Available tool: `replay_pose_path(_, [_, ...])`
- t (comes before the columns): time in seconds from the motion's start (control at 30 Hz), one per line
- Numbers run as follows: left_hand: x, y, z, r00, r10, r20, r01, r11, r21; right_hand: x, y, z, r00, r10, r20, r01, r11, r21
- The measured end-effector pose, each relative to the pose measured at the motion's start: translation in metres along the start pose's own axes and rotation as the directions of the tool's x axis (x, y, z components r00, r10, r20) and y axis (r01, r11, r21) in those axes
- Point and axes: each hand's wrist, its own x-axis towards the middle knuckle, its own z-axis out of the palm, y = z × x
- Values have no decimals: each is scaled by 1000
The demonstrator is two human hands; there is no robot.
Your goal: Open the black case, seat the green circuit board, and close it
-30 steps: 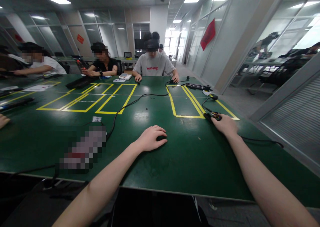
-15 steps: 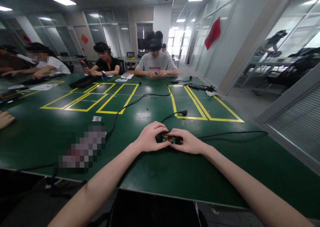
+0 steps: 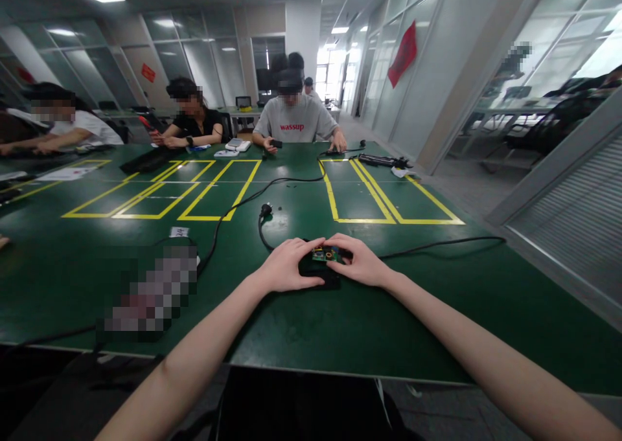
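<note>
A small green circuit board (image 3: 324, 254) with copper coils sits between my hands over the table. My right hand (image 3: 362, 260) has its fingers and thumb closed around the board's right side. My left hand (image 3: 289, 266) curls round a flat black casing (image 3: 331, 280) just under and in front of the board. Its thumb presses on the casing while its fingertips reach the board's far edge; how far the board sits inside the casing is hidden. A black plug (image 3: 265, 211) on a short cable lies beyond my left hand, the cable running behind the fingers.
A long black cable (image 3: 272, 180) winds over the green table (image 3: 413, 324). A blurred-out object (image 3: 155, 292) lies at left, by a white label (image 3: 179, 232). Yellow tape rectangles (image 3: 204, 219) mark the table. Co-workers sit opposite; one holds a small dark object (image 3: 276, 144).
The plug has swung from right of my hands to the left. The board shows more, with the black casing now visible below it. The person opposite has moved their hands apart.
</note>
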Motion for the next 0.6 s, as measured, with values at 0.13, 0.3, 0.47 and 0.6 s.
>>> replay_pose_path(0.13, [0,-1,2,1000,-5,4,5,1000,9,-1,-2,3,1000,-13,19,13,1000,-8])
replay_pose_path(0.3, [1,-3,5,1000,-29,-6,29,999,19,0,6,9,1000,-23,1,23,998,-61])
replay_pose_path(0.47, [0,-5,8,997,-39,-62,41,999,25,0,11,9,997,-70,-15,68,992,-109])
replay_pose_path(0.6, [1,-3,3,993,-6,-121,5,1000,-11,-1,10,5,996,-76,37,80,987,-140])
